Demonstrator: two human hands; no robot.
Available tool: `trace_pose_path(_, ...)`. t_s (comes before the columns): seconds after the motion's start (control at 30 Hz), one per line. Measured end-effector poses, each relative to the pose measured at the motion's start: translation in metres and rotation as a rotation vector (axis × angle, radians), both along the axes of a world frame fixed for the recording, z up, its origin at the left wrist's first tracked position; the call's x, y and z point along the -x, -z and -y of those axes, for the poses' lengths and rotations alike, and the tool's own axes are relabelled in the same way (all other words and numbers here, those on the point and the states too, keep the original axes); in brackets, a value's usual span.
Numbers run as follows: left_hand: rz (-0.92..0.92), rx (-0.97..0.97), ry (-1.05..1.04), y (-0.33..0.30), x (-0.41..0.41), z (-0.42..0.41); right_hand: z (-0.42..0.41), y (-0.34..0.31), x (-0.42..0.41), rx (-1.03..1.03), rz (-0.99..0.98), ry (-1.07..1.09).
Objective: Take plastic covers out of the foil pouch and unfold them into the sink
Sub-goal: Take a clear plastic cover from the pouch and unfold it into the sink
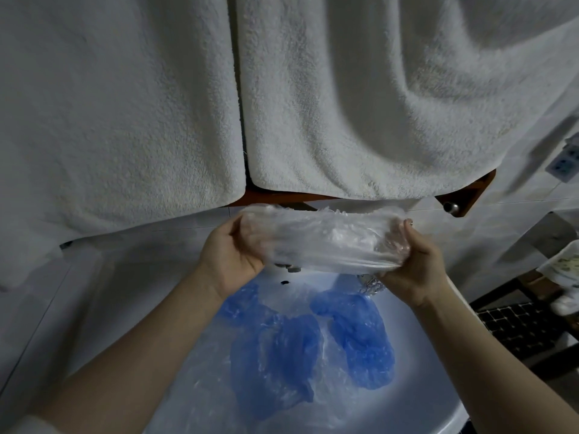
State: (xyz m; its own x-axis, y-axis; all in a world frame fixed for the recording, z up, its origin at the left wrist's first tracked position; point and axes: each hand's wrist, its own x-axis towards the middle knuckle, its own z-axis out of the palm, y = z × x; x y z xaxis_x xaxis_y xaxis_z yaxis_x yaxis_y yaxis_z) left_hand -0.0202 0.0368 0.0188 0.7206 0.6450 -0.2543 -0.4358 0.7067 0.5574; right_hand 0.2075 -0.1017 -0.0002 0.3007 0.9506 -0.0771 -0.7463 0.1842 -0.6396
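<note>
- Down in the white ceramic sink [416, 402], crumpled blue plastic covers [354, 336] lie on clear film.
- Above the basin, the left hand [232, 255] and right hand [413, 264] each grip an end of a clear crinkled plastic cover [322, 242], stretched between them.
- Beyond, two white terry towels [344, 104] hang.

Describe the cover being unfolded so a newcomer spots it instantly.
Find the white sink below the hanging towels. Above it, the left hand and right hand stretch a clear plastic cover between them. It is colourless and held up; the blue covers lie in the basin.
</note>
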Motion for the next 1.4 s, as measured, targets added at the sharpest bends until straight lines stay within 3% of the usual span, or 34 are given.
trace_pose_path(0.17, -0.031, -0.019, 0.112, 0.0, -0.004, 0.007, -0.005, 0.009, 0.01, -0.1, -0.296, 0.08)
trace_pose_path(0.33, 0.032, -0.094, 0.09, 0.009, -0.004, 0.009, -0.011, 0.024, 0.009, -0.032, -0.192, -0.02)
trace_pose_path(0.43, 0.022, -0.269, 0.143, 0.012, -0.004, 0.006, -0.009, 0.025, 0.016, -0.196, -0.147, -0.219)
trace_pose_path(0.53, -0.094, -0.186, 0.121, 0.012, -0.009, 0.002, -0.008, 0.0, 0.017, -0.258, -0.112, -0.222)
trace_pose_path(0.6, -0.328, -0.269, 0.087, 0.009, -0.011, 0.002, -0.007, -0.018, 0.023, -0.197, 0.009, -0.163)
trace_pose_path(0.67, -0.65, -0.413, 0.087, 0.012, -0.01, 0.002, 0.001, -0.046, 0.027, -0.068, 0.352, -0.045)
trace_pose_path(0.73, -0.828, -0.449, 0.135, 0.007, -0.007, 0.005, 0.008, -0.067, 0.035, -0.027, 0.828, 0.042)
trace_pose_path(0.8, -0.78, -0.394, 0.27, -0.005, -0.006, 0.01, 0.013, -0.077, 0.05, -0.052, 1.47, 0.086)
trace_pose_path(0.87, -0.63, -0.332, 0.448, -0.017, -0.011, 0.017, 0.013, -0.074, 0.068, -0.19, 1.974, 0.006)
trace_pose_path(0.9, -0.573, -0.323, 0.499, -0.021, -0.013, 0.022, 0.011, -0.068, 0.077, -0.214, 2.141, -0.106)
trace_pose_path(1.0, -0.47, -0.396, 0.442, -0.021, -0.024, 0.038, 0.008, -0.048, 0.099, 0.022, 2.434, -0.48)
trace_pose_path(1.07, -0.463, -0.466, 0.295, -0.021, -0.029, 0.042, 0.008, -0.034, 0.103, 0.091, 2.461, -0.537)
trace_pose_path(1.2, -0.413, -0.488, 0.091, -0.018, -0.025, 0.033, 0.012, -0.004, 0.099, 0.107, 2.43, -0.426)
trace_pose_path(1.27, -0.47, -0.439, -0.009, -0.015, -0.023, 0.026, 0.019, 0.003, 0.095, 0.197, 2.376, -0.575)
trace_pose_path(1.33, -0.544, -0.435, -0.037, -0.011, -0.021, 0.024, 0.025, 0.005, 0.087, 0.172, 2.141, -0.575)
trace_pose_path(1.4, -0.56, -0.464, -0.044, -0.01, -0.02, 0.022, 0.023, 0.001, 0.081, 0.068, 1.786, -0.252)
